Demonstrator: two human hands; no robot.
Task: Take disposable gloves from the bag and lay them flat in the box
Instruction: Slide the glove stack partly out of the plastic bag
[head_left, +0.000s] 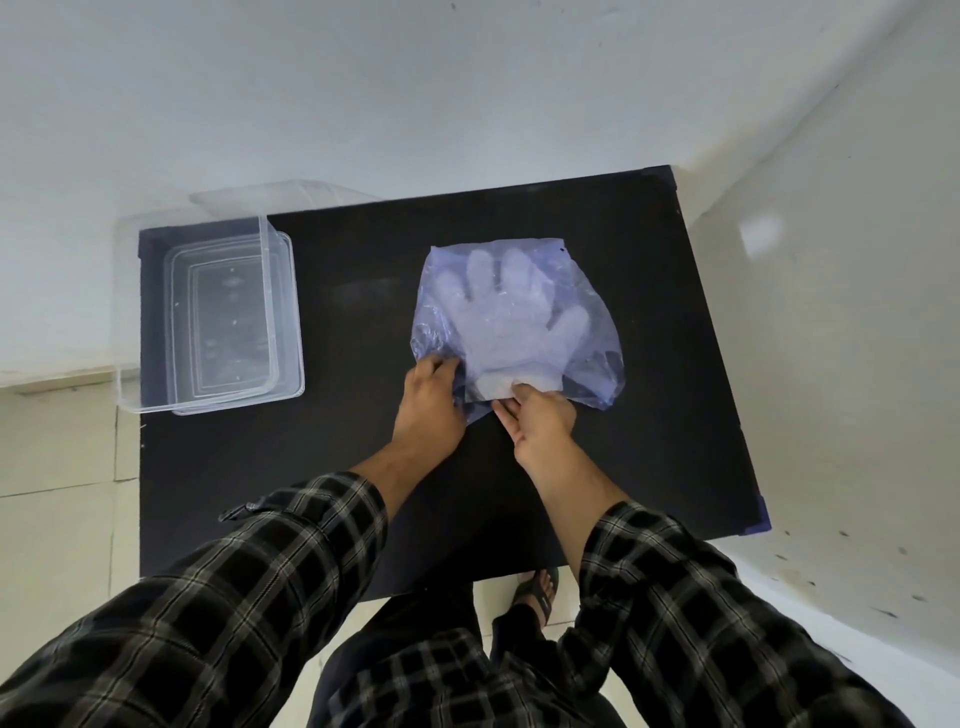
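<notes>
A translucent blue-purple plastic bag (587, 291) lies flat on the black table (363, 467), its mouth toward me. Through it shows a stack of pale disposable gloves (511, 322), fingers pointing away from me. My left hand (428, 402) pinches the bag's near left edge at the opening. My right hand (540, 415) grips the cuff end of the gloves at the bag's mouth. A clear plastic box (283, 291) stands at the table's left end, with nothing visible inside it.
The box rests on what looks like its clear lid (296, 389). White walls stand close behind and to the right of the table. Tiled floor and my sandalled foot (537, 592) show below the table's near edge.
</notes>
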